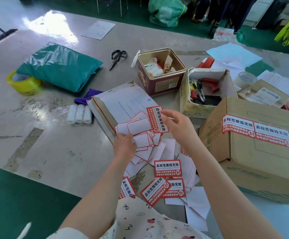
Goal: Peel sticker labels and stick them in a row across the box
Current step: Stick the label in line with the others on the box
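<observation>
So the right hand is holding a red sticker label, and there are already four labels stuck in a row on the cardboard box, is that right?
Not quite: the head view shows only two labels stuck side by side on the cardboard box, not four. The rest stands: the right hand holds a red sticker label.

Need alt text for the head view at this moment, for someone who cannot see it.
The right hand pinches a red-and-white sticker label while the left hand holds a sheaf of peeled backing papers over a grey table. A cardboard box to the right carries two labels side by side; more unpeeled labels lie near the person.
</observation>
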`<state>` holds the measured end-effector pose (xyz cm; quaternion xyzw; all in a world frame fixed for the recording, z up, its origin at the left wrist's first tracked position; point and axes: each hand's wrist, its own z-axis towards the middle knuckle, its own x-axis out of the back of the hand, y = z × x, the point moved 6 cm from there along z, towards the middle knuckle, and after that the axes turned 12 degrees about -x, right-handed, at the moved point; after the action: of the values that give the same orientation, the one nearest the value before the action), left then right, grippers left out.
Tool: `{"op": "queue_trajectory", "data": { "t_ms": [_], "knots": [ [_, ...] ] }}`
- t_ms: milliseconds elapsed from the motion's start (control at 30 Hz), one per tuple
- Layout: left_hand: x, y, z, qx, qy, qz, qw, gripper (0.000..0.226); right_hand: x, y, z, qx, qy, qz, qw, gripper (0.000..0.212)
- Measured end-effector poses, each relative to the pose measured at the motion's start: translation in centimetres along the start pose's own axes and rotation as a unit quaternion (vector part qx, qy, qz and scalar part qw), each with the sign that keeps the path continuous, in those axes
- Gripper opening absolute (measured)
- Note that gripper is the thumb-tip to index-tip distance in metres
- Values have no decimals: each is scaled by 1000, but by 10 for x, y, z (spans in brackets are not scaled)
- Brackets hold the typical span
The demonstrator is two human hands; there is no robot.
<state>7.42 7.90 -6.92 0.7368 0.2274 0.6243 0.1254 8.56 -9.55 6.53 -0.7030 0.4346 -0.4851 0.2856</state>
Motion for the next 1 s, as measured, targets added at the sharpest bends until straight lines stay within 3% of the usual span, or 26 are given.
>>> {"op": "queue_trajectory", "data": {
  "t_ms": [167,267,467,667,1000],
  "knots": [
    [26,20,7,-40,36,-42,998,35,4,-1,0,10,12,-30,999,31],
    [56,43,7,-71,98,-66,990,36,6,-2,0,18,25,-55,998,28],
    [114,104,-5,-248,212,-87,941,32,17,-12,-7,47,53,-86,994,24],
    [132,141,-18,-346,231,-70,907,18,39,-25,-23,83,84,-80,990,21],
    [132,198,-43,-426,215,-49,877,32,98,-16,-40,75,130,-15,989,18]
  ]
}}
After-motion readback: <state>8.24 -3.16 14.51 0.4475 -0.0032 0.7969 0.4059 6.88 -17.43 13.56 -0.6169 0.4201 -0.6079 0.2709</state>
